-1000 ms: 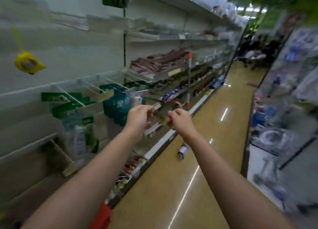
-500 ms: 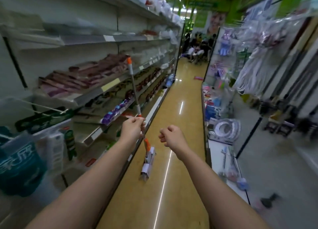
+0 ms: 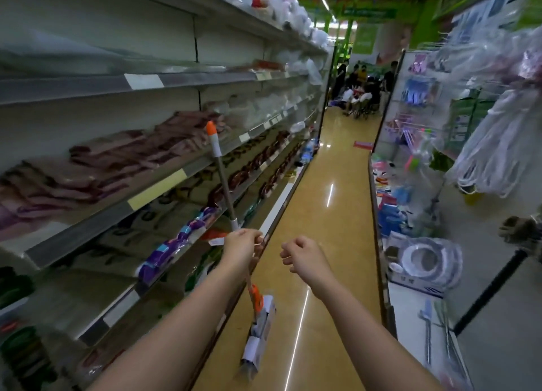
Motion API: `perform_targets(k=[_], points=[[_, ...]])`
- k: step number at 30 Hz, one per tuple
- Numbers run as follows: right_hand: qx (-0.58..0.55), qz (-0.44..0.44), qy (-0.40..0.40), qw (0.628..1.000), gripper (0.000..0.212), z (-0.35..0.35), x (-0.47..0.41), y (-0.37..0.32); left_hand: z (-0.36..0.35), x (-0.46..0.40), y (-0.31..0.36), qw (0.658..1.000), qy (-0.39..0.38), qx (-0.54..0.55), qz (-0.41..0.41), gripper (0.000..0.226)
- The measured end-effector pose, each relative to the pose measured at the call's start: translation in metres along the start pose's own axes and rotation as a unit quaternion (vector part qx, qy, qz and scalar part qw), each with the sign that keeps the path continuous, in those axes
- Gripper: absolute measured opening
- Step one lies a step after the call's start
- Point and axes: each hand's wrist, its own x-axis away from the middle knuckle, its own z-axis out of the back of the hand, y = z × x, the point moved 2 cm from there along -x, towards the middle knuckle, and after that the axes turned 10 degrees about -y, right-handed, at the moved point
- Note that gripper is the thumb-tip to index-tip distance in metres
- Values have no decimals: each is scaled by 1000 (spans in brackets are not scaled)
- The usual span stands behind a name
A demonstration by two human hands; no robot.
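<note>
One orange-tipped, metal-handled mop (image 3: 227, 191), head on the yellow floor (image 3: 328, 244). Two hands: left hand (image 3: 241, 246) grasps its handle; right hand (image 3: 303, 254) clenched, empty.

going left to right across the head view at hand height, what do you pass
purple striped packets → left hand gripping the orange-tipped mop pole → right hand → coiled white hose in clear wrap

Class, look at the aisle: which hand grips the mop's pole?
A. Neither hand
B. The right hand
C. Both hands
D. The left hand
D: the left hand is curled round the pole of the mop, while the right hand is a fist apart from it, holding nothing.
</note>
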Motion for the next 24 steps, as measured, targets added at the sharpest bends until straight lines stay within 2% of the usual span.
perform_targets(k=[6, 10, 14, 20, 22, 24], points=[[40, 28, -64, 997, 20, 21, -125, -23, -9, -95, 26, 998, 64, 10, 3, 13], [48, 40, -112, 992, 21, 10, -199, -41, 11, -155, 47, 993, 115, -5, -9, 13], [51, 54, -161, 984, 17, -5, -268, -54, 30, -221, 58, 991, 131, -16, 3, 13], [47, 41, -169, 984, 14, -29, -370, -69, 59, -316, 56, 986, 140, -52, 69, 18], [54, 59, -165, 983, 15, -36, -400, -79, 68, -341, 58, 984, 147, -62, 75, 9], [57, 73, -171, 981, 12, -43, -427, -88, 74, -362, 57, 982, 149, -60, 98, 37]])
